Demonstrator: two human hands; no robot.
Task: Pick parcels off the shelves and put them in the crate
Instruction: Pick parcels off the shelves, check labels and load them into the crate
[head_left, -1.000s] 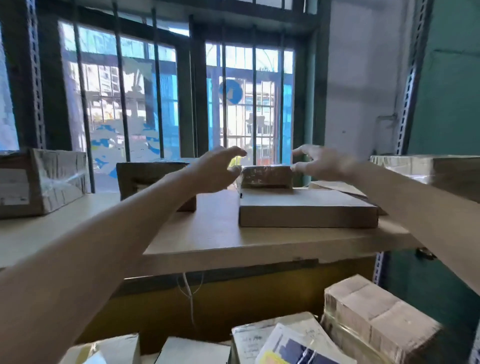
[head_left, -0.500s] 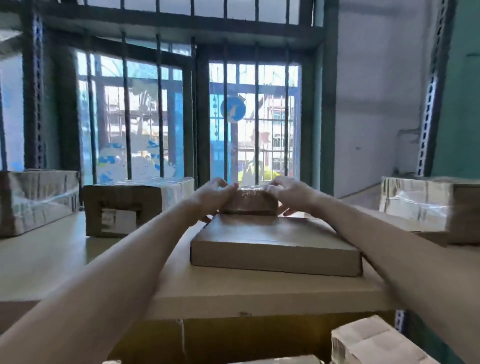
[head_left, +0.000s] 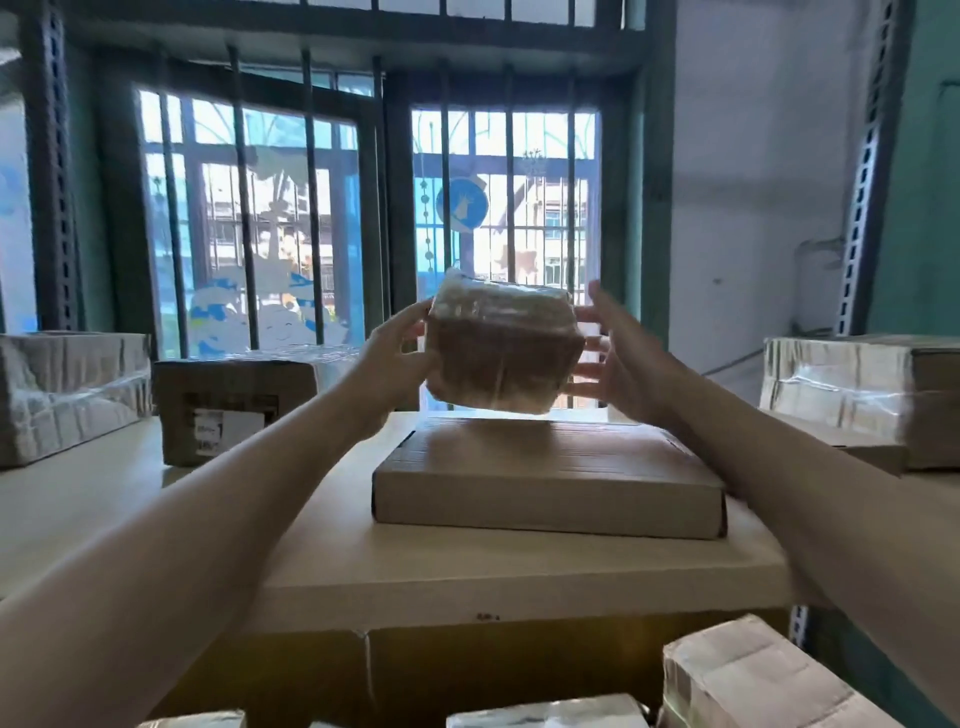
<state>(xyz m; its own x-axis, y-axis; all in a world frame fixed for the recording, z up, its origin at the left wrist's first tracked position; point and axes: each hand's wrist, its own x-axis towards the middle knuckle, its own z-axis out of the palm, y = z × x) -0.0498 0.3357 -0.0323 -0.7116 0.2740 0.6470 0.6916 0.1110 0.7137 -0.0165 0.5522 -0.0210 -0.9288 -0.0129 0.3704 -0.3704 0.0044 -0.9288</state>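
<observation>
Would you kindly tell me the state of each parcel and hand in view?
small taped parcel: tilted, held above the flat box.
left hand: grips the parcel's left side.
right hand: spread fingers against its right side.
flat box: closed, lying on the shelf.
labelled box: closed, on the shelf.

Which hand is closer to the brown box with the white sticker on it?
Left. The left hand holds the small parcel just right of the stickered box; the right hand is on the parcel's other side, farther away.
</observation>
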